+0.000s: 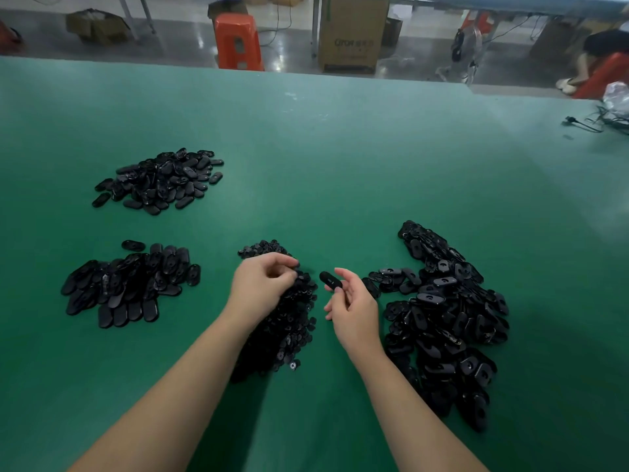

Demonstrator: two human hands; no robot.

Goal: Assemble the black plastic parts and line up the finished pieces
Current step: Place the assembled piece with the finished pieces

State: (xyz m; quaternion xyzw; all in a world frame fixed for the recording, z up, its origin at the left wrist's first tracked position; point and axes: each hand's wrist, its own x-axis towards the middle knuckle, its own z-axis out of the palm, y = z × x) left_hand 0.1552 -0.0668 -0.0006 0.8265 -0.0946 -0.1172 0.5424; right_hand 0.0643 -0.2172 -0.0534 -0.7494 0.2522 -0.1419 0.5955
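The right hand (354, 306) pinches one oval black part (331, 280) at its fingertips, held up between the two hands. The left hand (263, 279) has its fingers curled down into the heap of small pieces (289, 321) beneath it; whether it has one yet I cannot tell. Several pieces could lift together and spill. Just right of the right hand sprawls a pile of ovals (446, 321), crowding that wrist; two more piles (132, 284) lie well left on the desk (340, 165).

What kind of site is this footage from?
Most likely a small factory or assembly workshop. A long green work table carries bulk piles of identical black plastic parts, sorted by hand. Behind it, cardboard boxes and an orange plastic stool stand on a bare concrete floor.
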